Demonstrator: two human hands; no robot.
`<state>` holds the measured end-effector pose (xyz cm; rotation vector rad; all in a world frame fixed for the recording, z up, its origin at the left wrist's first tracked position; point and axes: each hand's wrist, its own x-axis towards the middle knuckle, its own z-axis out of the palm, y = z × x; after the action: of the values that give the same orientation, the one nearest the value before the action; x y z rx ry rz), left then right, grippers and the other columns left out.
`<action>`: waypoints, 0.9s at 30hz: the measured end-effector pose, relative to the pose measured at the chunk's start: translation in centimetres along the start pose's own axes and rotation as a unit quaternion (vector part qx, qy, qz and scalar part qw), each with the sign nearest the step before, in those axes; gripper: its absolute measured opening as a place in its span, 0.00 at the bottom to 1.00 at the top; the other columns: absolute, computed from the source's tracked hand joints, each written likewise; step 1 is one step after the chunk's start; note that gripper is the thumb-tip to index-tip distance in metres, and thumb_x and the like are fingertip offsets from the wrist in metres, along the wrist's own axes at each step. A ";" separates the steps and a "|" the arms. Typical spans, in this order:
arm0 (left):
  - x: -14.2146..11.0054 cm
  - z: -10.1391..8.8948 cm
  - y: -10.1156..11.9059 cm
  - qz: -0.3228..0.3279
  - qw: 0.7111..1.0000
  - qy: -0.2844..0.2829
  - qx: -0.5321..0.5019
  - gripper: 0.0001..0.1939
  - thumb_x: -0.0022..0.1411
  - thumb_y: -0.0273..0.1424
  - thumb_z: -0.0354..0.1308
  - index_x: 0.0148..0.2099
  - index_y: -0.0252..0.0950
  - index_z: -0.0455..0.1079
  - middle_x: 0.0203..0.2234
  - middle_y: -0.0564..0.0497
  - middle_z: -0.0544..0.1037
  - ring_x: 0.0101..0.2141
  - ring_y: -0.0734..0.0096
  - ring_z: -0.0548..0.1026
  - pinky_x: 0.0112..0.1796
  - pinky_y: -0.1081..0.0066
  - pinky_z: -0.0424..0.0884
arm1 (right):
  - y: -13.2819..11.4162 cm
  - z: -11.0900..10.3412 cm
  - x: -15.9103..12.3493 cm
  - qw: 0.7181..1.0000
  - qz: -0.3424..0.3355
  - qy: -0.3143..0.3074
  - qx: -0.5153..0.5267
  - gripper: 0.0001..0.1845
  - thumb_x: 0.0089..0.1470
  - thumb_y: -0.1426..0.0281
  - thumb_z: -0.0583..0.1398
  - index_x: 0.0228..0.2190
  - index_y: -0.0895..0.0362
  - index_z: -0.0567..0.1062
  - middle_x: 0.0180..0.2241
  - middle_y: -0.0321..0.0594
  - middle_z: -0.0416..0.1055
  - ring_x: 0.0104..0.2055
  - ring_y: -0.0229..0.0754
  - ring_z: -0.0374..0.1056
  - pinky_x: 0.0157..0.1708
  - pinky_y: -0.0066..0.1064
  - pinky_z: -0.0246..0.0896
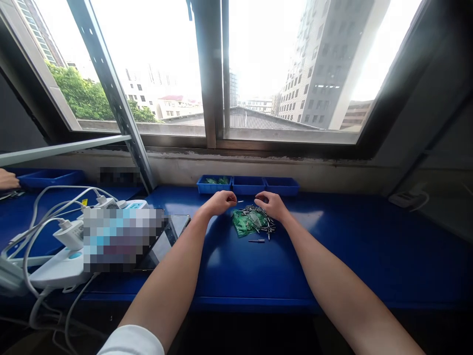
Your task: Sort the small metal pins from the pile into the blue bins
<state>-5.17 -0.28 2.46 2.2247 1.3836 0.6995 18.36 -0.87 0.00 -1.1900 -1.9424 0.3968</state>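
Note:
My left hand [222, 201] is pinched around one end of a thin metal pin [240, 201], which points right over the blue tabletop. Across a small gap, my right hand [272, 204] hovers at the back right of the pile, its thumb and fingers curled close together; whatever they hold is too small to make out. Below both hands, many loose silvery metal pins [266, 225] lie heaped on and around a crumpled green plastic bag [242, 225]. A single dark pin [256, 241] rests apart, in front of the pile.
Three blue bins stand along the wall; the left bin [202, 187] contains green bags. Left of my arm are a white power strip [61, 268] with chargers and cables, and a phone [177, 226]. Another person's hand [8, 180] shows at the far left, near a blue tray [55, 178].

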 end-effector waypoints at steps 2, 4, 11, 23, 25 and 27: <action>0.4 1.1 0.5 0.037 0.999 0.032 0.008 0.08 0.54 0.34 0.55 0.34 0.36 0.72 0.27 0.52 0.75 0.29 0.71 0.71 0.30 0.74 0.66 | -1.1 0.2 -0.1 0.999 -0.029 -0.030 0.034 0.18 0.47 0.58 0.60 0.36 0.56 0.75 0.29 0.38 0.73 0.29 0.38 0.64 0.30 0.30 0.60; 0.6 2.0 1.0 0.064 0.997 0.051 0.006 0.08 0.54 0.32 0.54 0.34 0.35 0.72 0.28 0.52 0.76 0.30 0.71 0.72 0.32 0.73 0.67 | -1.8 0.6 -0.1 0.997 -0.043 -0.045 0.048 0.16 0.47 0.58 0.60 0.34 0.57 0.76 0.28 0.38 0.73 0.27 0.37 0.63 0.29 0.29 0.58; 0.4 3.3 2.6 0.141 0.983 0.119 0.000 0.10 0.56 0.32 0.54 0.39 0.35 0.73 0.32 0.50 0.76 0.34 0.69 0.73 0.37 0.72 0.69 | -1.6 1.2 0.0 0.999 -0.012 0.003 0.036 0.17 0.54 0.60 0.52 0.21 0.56 0.71 0.18 0.35 0.66 0.22 0.36 0.59 0.24 0.28 0.52; 0.7 4.2 2.6 0.142 0.971 0.194 0.016 0.11 0.60 0.32 0.51 0.37 0.35 0.74 0.30 0.49 0.75 0.32 0.71 0.72 0.36 0.73 0.68 | -1.8 1.1 0.2 0.968 0.030 0.025 0.247 0.13 0.43 0.61 0.61 0.29 0.57 0.76 0.28 0.40 0.74 0.31 0.41 0.69 0.32 0.31 0.63; 0.7 4.2 2.5 0.143 0.968 0.203 0.014 0.11 0.60 0.33 0.52 0.39 0.35 0.73 0.31 0.49 0.75 0.33 0.70 0.72 0.37 0.72 0.68 | -1.9 0.9 0.2 0.958 0.046 0.021 0.283 0.14 0.42 0.61 0.62 0.30 0.57 0.76 0.30 0.41 0.75 0.34 0.43 0.70 0.34 0.32 0.64; 0.7 4.3 2.5 0.130 0.967 0.217 0.012 0.12 0.59 0.34 0.54 0.42 0.35 0.72 0.33 0.49 0.75 0.34 0.70 0.73 0.38 0.72 0.68 | -2.0 0.6 0.2 0.951 0.058 0.025 0.304 0.14 0.42 0.62 0.61 0.31 0.57 0.76 0.31 0.41 0.76 0.35 0.43 0.70 0.35 0.32 0.64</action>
<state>-0.54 -1.09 0.73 2.3915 1.2959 1.3343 16.62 -1.68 0.94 -0.8908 -1.5371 0.9391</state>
